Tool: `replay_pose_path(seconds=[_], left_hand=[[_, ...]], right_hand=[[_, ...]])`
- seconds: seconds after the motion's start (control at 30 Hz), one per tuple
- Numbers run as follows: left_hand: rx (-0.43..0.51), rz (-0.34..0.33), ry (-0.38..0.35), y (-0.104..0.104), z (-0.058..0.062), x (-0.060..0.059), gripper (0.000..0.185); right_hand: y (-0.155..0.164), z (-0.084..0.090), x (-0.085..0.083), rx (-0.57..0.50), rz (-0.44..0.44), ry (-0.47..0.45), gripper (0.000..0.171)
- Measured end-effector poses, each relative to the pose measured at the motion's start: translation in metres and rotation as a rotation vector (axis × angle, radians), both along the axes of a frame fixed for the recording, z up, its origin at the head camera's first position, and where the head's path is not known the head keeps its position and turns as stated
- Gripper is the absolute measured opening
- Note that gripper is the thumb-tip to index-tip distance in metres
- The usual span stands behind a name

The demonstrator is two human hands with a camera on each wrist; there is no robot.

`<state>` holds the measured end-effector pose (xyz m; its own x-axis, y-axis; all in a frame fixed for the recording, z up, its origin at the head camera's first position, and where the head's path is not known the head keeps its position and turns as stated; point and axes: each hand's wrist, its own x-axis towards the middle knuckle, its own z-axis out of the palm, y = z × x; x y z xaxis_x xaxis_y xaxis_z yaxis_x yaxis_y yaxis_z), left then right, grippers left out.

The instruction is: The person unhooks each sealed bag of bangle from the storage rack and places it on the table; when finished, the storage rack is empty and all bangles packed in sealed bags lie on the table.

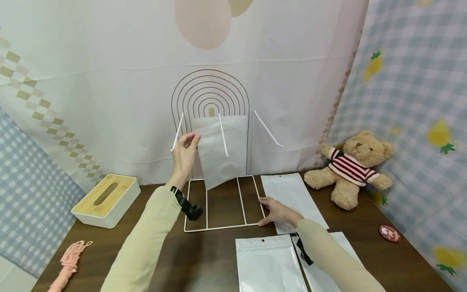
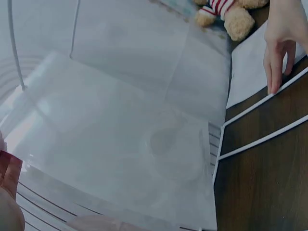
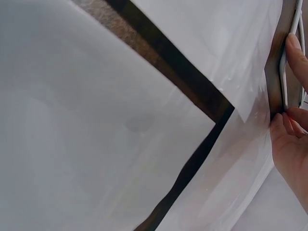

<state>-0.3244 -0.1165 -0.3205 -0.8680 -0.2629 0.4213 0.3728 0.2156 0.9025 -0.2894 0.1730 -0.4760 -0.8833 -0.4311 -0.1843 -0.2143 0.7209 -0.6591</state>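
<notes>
A white wire display rack (image 1: 224,228) stands against the backdrop, with three prongs jutting from its upper part. At the middle prong (image 1: 223,138) hangs a white zip pouch (image 1: 222,162), tilted, its lower corner over the rack's base. My left hand (image 1: 184,154) pinches the pouch's upper left edge, close beside the left prong (image 1: 178,132). In the left wrist view the pouch (image 2: 110,130) fills the middle. Low on the right, my right hand (image 1: 279,211) grips the base's side rail near its front corner. The right wrist view shows its fingers (image 3: 294,53) at the rail.
More white pouches lie on the brown table: one by the rack (image 1: 292,194), one in front (image 1: 270,263), another under my right forearm (image 1: 343,247). A teddy bear (image 1: 352,166) and round red badge (image 1: 389,233) are right; a tissue box (image 1: 109,202) and pink cord (image 1: 69,259) left.
</notes>
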Motion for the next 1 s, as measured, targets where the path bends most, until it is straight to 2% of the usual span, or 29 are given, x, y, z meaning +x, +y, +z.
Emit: replay_pose_path(seconds=[0.1, 0.27, 0.4, 0.53, 0.63, 0.83, 1.0], left_hand=[[-0.001, 0.002, 0.021, -0.001, 0.002, 0.008, 0.031], [0.042, -0.039, 0.038, -0.002, 0.006, 0.021, 0.029], [0.061, -0.098, -0.011, -0.003, 0.006, 0.035, 0.029], [0.1, -0.156, -0.099, -0.006, 0.005, 0.048, 0.03], [0.122, -0.176, -0.144, -0.009, 0.004, 0.058, 0.027], [0.119, -0.208, -0.167, -0.013, 0.007, 0.078, 0.018], [0.1, -0.227, -0.166, -0.015, 0.01, 0.094, 0.018]], right_hand=[[0.0, 0.0, -0.001, -0.009, 0.002, 0.0, 0.093], [0.001, 0.002, -0.001, 0.0, -0.006, 0.003, 0.092], [0.002, 0.001, -0.001, 0.021, -0.014, 0.006, 0.092], [0.001, 0.0, -0.001, 0.006, -0.031, -0.012, 0.091], [-0.001, 0.0, -0.002, -0.004, -0.04, -0.027, 0.091], [-0.002, 0.0, -0.002, 0.029, -0.011, 0.001, 0.091], [-0.001, -0.001, -0.002, -0.013, 0.02, 0.029, 0.076]])
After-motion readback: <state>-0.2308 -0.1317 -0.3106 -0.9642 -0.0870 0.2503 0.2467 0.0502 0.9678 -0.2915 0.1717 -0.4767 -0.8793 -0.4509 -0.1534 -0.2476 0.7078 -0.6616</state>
